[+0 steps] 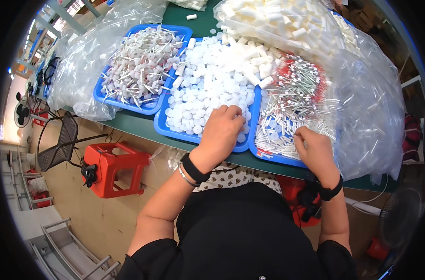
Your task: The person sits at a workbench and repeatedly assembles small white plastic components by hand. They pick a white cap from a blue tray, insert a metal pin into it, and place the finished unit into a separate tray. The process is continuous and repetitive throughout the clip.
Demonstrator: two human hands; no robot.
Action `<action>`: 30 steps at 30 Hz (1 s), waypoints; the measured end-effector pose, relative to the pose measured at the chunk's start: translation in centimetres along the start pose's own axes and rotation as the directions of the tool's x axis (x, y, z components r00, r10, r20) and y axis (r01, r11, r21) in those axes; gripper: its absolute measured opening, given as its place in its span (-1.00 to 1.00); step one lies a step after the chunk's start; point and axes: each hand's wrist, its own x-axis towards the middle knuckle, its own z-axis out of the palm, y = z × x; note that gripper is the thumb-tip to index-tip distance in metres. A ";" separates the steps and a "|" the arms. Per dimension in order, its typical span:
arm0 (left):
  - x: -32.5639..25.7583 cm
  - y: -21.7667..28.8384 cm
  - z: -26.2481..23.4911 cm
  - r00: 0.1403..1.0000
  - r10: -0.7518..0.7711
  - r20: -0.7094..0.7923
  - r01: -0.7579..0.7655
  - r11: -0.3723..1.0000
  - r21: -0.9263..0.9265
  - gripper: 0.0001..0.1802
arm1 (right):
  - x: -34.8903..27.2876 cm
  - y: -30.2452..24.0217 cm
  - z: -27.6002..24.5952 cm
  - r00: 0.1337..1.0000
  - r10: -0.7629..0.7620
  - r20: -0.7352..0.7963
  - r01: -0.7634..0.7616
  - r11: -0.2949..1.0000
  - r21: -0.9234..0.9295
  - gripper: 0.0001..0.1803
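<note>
Nearest: black shirt (249, 233), black wristband on each forearm. Red stool (105, 172) on the floor, left of the person.

Left hand (222, 133) is over the near right part of the middle blue tray (177, 136), among the white discs (186, 109). Fingers bent and bunched, knuckles up; tips mostly hidden, can't tell if they pinch a disc.

Right hand (316, 150) is over the near right part of the right blue tray (282, 160), by the small white tubes (270, 142). Index finger and thumb curl toward each other, tips close; other fingers folded in. Too small to tell whether the tips meet or grip a piece.

Farther back in the right tray: heap of red-and-silver pins (296, 79). Left blue tray (124, 106), beside the middle one, holds a pile of white stems with discs (140, 63). White cylinders (256, 60) lie at the far end of the middle tray, against the clear bag (277, 23) full of more. All on a green table (203, 21).
</note>
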 end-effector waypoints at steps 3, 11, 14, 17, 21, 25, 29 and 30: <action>0.1 -0.7 0.3 0.999 -0.031 -0.014 0.029 0.993 -0.118 -0.82 | -0.4 -0.5 -0.9 0.997 0.076 0.009 -0.077 0.989 0.128 -0.94; 0.6 0.9 -2.3 0.951 -0.302 0.059 0.284 0.787 -0.548 -0.83 | -1.1 -1.9 -1.7 0.981 0.175 0.088 -0.196 0.859 0.474 -0.92; -0.1 2.7 -2.1 0.825 -0.405 0.394 0.463 0.087 -0.882 -0.81 | -1.2 -3.2 -2.3 0.986 0.136 0.096 -0.166 0.849 0.502 -0.92; -1.2 3.8 -0.6 0.763 -0.267 0.588 0.439 -0.454 -0.776 -0.75 | -1.1 -3.8 -1.7 1.000 0.020 -0.008 -0.013 0.865 0.501 -0.93; -2.2 4.2 1.5 0.743 -0.174 0.646 0.398 -0.660 -0.636 -0.70 | -1.0 -3.7 -0.8 0.994 -0.072 -0.084 0.101 0.900 0.423 -0.95; -2.5 4.9 2.2 0.740 -0.132 0.660 0.353 -0.758 -0.548 -0.65 | -1.1 -3.6 -0.6 0.993 -0.099 -0.059 0.114 0.905 0.409 -0.95; -2.4 5.0 2.2 0.741 -0.089 0.666 0.348 -0.797 -0.493 -0.61 | -1.2 -3.5 -0.3 0.998 -0.065 -0.018 0.067 0.914 0.401 -0.94; -2.4 4.9 2.2 0.740 -0.085 0.667 0.349 -0.799 -0.489 -0.60 | -1.3 -3.6 -0.2 0.999 -0.049 -0.002 0.046 0.918 0.394 -0.94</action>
